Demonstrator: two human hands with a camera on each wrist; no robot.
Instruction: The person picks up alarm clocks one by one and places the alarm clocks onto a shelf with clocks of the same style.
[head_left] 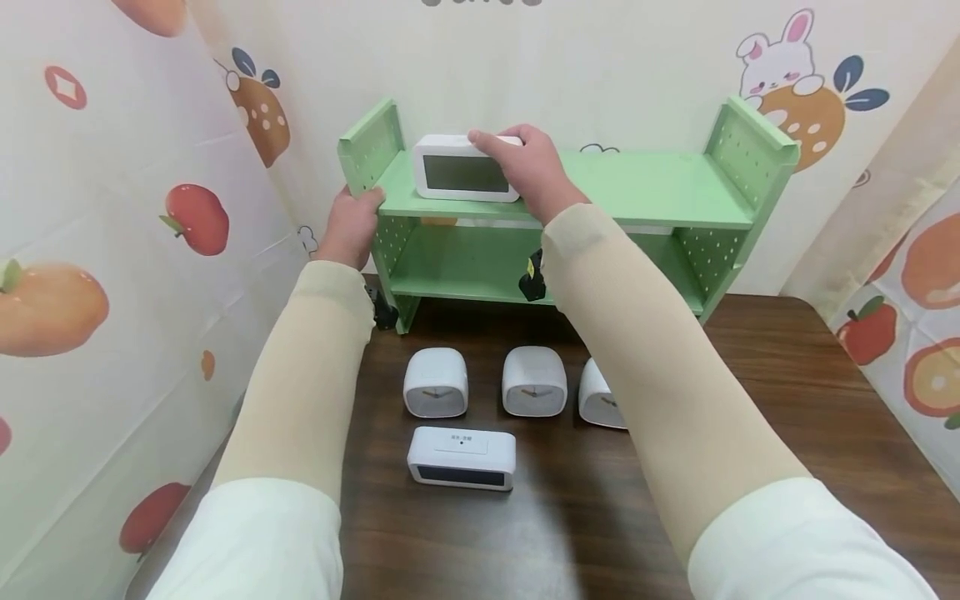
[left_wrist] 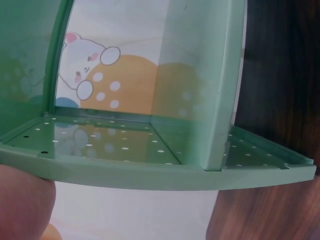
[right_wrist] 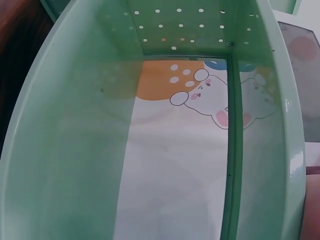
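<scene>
My right hand grips a white digital clock by its right end, thumb over the top edge. The clock stands upright at the left of the upper board of a green metal shelf, its dark screen facing me. In the right wrist view the clock's screen shows at the right edge. With my left hand I hold the shelf's left side panel near the upper board, thumb at the front edge. Part of that thumb shows against the panel's edge in the left wrist view.
On the brown wooden table, white alarm clocks stand in a row: left, middle and right, the last partly behind my right arm. Another white digital clock lies nearer me. A printed curtain hangs behind the shelf.
</scene>
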